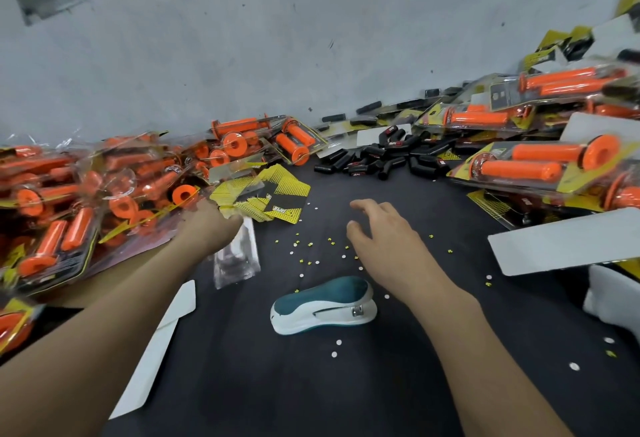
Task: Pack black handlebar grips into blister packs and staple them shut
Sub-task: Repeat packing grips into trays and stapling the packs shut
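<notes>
**2 hands, 1 stapler, 1 blister pack in the left grip**

Nearest, 1 teal-and-white stapler (323, 305) lies on the black mat (311, 402), with bare mat around it apart from scattered paper dots. The left hand (211, 225) grips 1 clear blister pack (239, 256) by its top. The right hand (384, 232) hovers with fingers spread, holding nothing. Beyond lie 1 fanned stack of yellow cards (277, 197), then the black grips (391, 156), an uncountable heap well ahead of the right hand, hemmed in by orange-grip packs (536, 162).
</notes>
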